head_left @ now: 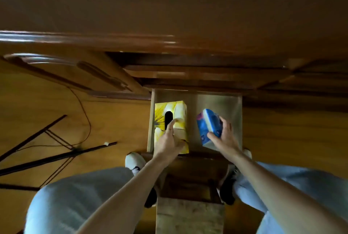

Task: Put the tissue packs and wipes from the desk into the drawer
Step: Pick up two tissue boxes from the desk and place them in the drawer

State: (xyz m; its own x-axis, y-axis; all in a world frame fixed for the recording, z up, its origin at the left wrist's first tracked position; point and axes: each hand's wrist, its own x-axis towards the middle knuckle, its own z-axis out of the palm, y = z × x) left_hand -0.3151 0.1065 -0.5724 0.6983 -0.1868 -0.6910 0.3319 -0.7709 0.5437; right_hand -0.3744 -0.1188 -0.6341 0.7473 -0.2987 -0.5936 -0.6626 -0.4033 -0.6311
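A pulled-out wooden drawer [233,107] sits low under the brown desk [169,8]. A yellow tissue box [177,109] with a dark oval slot lies in the drawer's left half. My left hand [170,142] rests on the box's near end, fingers wrapped over its top and right side. A blue soft tissue pack [209,122] is tilted in the drawer's right half. My right hand [224,139] grips the pack from its near right side. Whether the pack touches the drawer floor is hard to tell.
Wooden floor lies on both sides. Black metal rods and a thin cable [82,109] lie on the floor at left. A second lower drawer or wooden box [190,216] sticks out between my knees. My shoes [134,160] stand by the drawer front.
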